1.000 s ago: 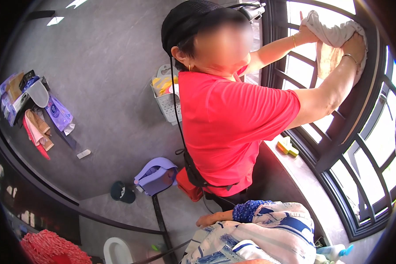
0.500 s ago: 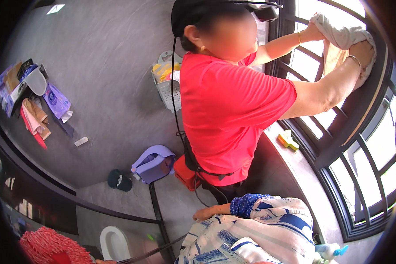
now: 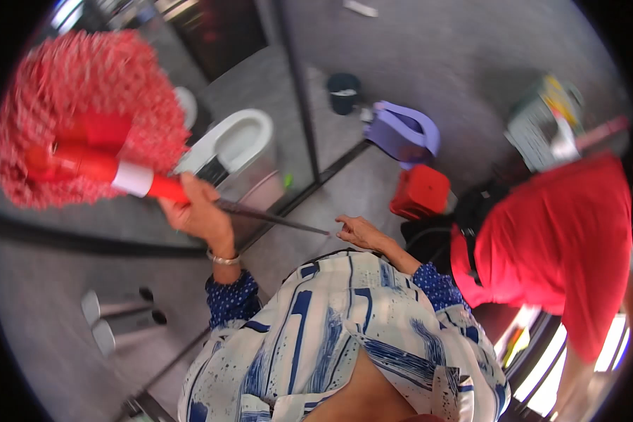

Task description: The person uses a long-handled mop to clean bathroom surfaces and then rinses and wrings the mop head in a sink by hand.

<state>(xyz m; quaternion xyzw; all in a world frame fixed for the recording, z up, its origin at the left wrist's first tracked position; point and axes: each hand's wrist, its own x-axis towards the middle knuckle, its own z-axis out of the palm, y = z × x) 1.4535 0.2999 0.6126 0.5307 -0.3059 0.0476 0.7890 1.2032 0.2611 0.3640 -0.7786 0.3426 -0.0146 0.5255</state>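
My left hand [image 3: 202, 214], with a bracelet at the wrist, is closed around the shaft of a mop [image 3: 88, 91], just below its red collar. The mop's shaggy red head is raised at the upper left, in front of the toilet area. Its thin dark handle slants past my left hand toward my right hand. My right hand [image 3: 361, 232] is in front of my body with its fingers apart, close to the visible end of the handle. No grip on the handle shows there. Both my sleeves have blue dotted cuffs.
A white toilet [image 3: 243, 141] stands behind a dark-framed partition. Along the floor are a dark bucket [image 3: 343, 95], a purple plastic item [image 3: 401, 133] and a red container [image 3: 420, 191]. At right, a person in a red shirt [image 3: 555, 232] stands near a grey basket [image 3: 545, 126].
My view has swung left and down. The mop head has risen from the lower-left edge to the upper left, and my left hand now shows fully. The co-worker sits farther right in view.
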